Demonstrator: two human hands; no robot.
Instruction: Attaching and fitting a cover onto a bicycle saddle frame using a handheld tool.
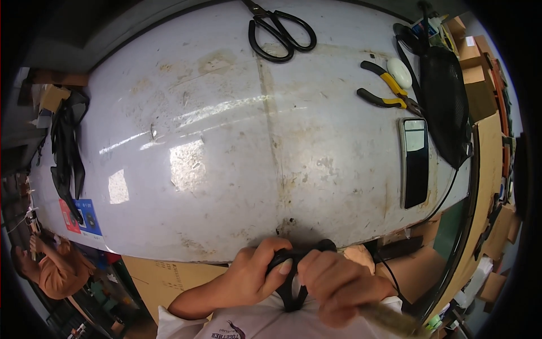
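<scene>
Close to my body, at the table's front edge, both hands work on a black strap-like piece (291,295) bent into a loop. My left hand (255,272) is closed on its left side, the thumb pressed on top. My right hand (337,285) is closed beside it, against the piece's right side. A blurred tan handle-like thing (390,320) sticks out below the right hand; its kind cannot be made out. The fingers hide part of the black piece.
On the white table (226,152) lie black-handled scissors (282,34), yellow-black pliers (392,90), a white oval object (399,72), a phone (415,164) and a black mesh pouch (445,101). Black strips (68,147) lie at left, near a person (56,268). Cardboard boxes (480,85) stand right.
</scene>
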